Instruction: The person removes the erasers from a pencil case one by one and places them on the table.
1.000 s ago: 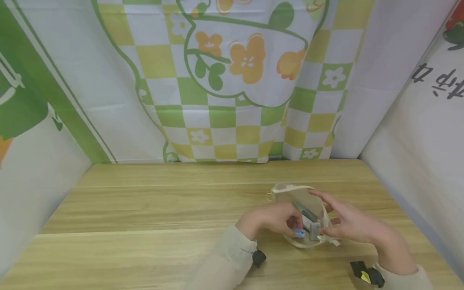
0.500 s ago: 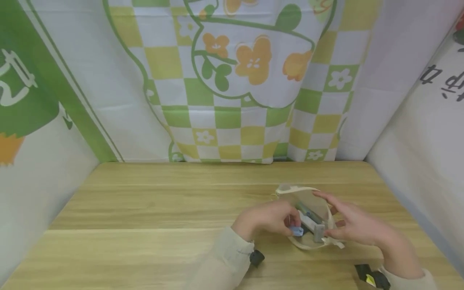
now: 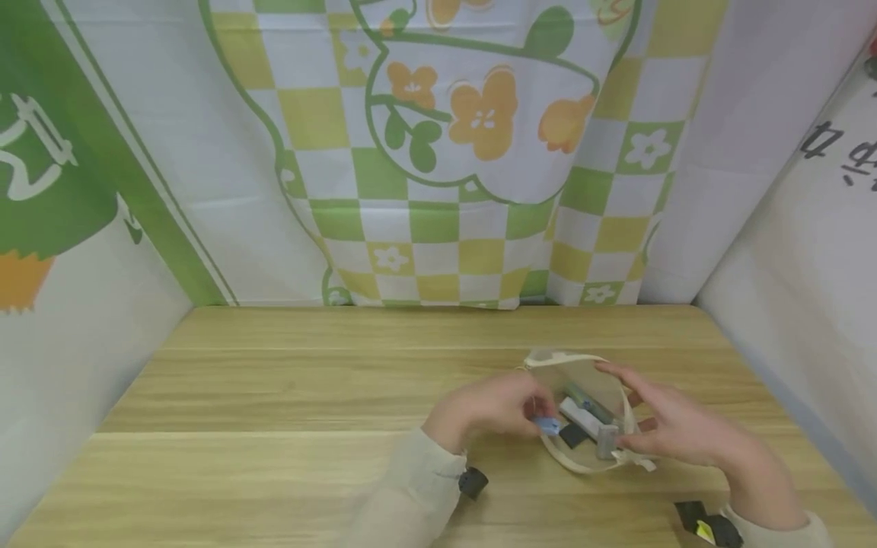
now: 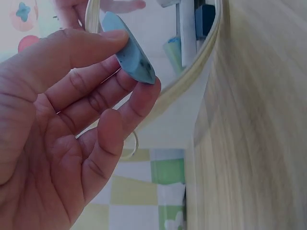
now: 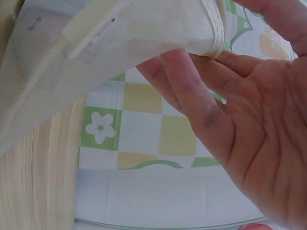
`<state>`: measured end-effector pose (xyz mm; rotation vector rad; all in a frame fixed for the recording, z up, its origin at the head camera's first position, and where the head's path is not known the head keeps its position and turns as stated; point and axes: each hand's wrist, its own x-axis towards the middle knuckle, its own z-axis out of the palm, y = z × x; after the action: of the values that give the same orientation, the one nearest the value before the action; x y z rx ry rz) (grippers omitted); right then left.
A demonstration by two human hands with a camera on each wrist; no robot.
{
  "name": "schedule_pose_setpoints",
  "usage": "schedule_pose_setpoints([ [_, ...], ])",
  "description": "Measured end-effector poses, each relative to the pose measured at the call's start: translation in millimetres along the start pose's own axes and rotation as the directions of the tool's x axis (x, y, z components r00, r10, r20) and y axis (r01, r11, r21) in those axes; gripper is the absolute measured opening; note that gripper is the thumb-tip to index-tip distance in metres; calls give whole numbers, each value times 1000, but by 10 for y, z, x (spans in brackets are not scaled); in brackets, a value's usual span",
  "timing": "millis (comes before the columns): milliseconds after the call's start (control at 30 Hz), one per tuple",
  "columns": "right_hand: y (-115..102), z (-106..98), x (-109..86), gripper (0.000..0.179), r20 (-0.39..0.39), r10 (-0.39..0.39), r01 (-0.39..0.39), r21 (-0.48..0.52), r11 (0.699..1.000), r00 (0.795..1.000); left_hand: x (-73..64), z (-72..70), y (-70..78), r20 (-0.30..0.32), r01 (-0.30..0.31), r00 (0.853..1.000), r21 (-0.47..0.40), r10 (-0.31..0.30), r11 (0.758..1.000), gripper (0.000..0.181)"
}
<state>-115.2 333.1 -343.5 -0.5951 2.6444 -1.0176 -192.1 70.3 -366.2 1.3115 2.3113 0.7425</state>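
My left hand (image 3: 489, 411) pinches a light blue eraser (image 4: 125, 52) with dark smudges between thumb and fingertips. It is at the left side of the rim of a translucent pouch (image 3: 569, 463) with a cream zip edge. The pouch's mouth is spread wide. My right hand (image 3: 674, 422) holds the pouch at its right side, fingers along the rim and outer wall; in the right wrist view the fingers lie against the see-through material. Inside the pouch lie a white bar (image 3: 581, 418), a green stick-like thing (image 3: 591, 402), a dark block (image 3: 572, 436) and a grey block (image 3: 607, 441).
The pouch rests on a wood-grain table (image 3: 274, 396), right of its middle. A checked, flowered curtain (image 3: 438, 228) hangs along the back edge, and white cloth panels (image 3: 808, 251) stand at both sides. Dark straps (image 3: 473, 482) are at the wrists.
My left hand has drawn the eraser leftward from inside the pouch to its left rim, uncovering the dark block. My right hand keeps its hold. The head view has shifted slightly.
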Motion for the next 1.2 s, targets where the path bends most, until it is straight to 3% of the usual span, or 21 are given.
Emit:
schedule_pose_setpoints([
  [200, 3, -2, -1, 99, 0, 10, -10, -8, 1000, 1000, -69, -30, -44, -22, 33, 999, -30, -34, 999, 14],
  [500, -1, 9, -8, 97, 0, 12, -12, -13, 1000, 1000, -169, -68, -148, -40, 32, 999, -60, -35, 998, 12],
  [700, -14, 22, 2, 96, -6, 1, -1, -29, 1000, 1000, -230, -57, -222, -38, 62, 997, -44, -64, 997, 12],
  [967, -34, 23, 3, 96, 10, 27, -27, -22, 999, 1000, -292, -44, -307, -21, 57, 998, -13, -57, 998, 11],
  [1200, -57, 22, 1, 96, 15, 48, -48, -18, 999, 999, -367, -69, -349, -33, 105, 994, -53, -107, 993, 13],
])
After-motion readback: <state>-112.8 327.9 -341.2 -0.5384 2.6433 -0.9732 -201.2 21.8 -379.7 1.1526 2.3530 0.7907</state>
